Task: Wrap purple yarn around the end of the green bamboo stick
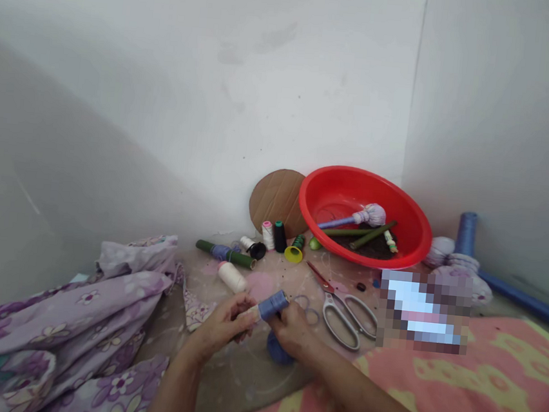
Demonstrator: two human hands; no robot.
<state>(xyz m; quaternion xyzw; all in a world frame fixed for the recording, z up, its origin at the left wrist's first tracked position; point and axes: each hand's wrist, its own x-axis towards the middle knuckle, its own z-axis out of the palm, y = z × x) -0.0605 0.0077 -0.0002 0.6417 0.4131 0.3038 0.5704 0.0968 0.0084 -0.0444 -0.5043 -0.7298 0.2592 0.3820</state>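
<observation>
Between my two hands is a short pale stick-like piece with a blue wrapping [272,305] around its upper right end. My left hand [224,321] is closed around the pale lower part, thumb on top. At the blue end, my right hand [294,328] has its fingers pinched against the wrapping. A ball of blue yarn [280,351] lies on the mat just under my right hand, partly covered by it. Large scissors [328,289] with grey handles rest open to the right. A white thread spool [232,277] lies on its side beyond my left hand.
A red basin [427,237] holding green stems and a cloth-headed stick leans by the wall, beside a cardboard disc [275,199]. Several thread spools and a yarn-tied green stem [240,259] stand ahead. Floral cloth [112,320] is heaped left; pink-yellow fabric [481,381] spreads right.
</observation>
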